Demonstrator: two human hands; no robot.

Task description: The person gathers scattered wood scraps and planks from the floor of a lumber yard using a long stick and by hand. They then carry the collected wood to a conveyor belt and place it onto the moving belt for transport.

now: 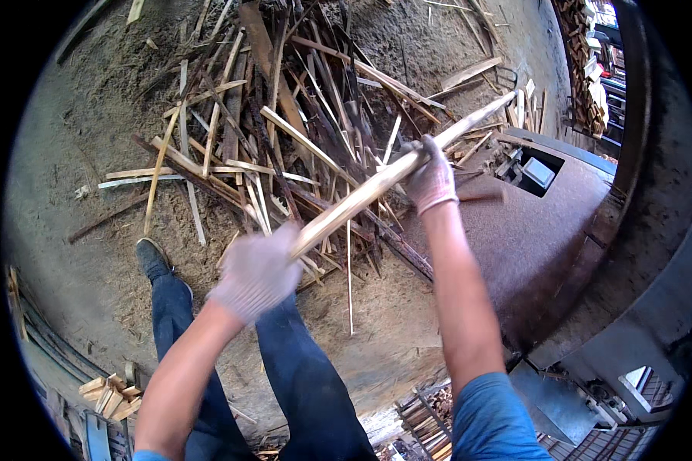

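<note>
I grip a long pale wooden stick with both gloved hands; it slants from lower left to upper right. My left hand, in a light knit glove, closes around its near end. My right hand, also gloved, clasps it about halfway along. The far end of the stick reaches over the rusty brown machine top. Beneath the stick lies a big pile of wood strips and offcuts on the sawdust floor.
My legs in dark trousers and a dark shoe stand on the sawdust-covered ground. The machine has a rectangular opening on top. Small stacks of cut wood lie at the lower left and bottom centre.
</note>
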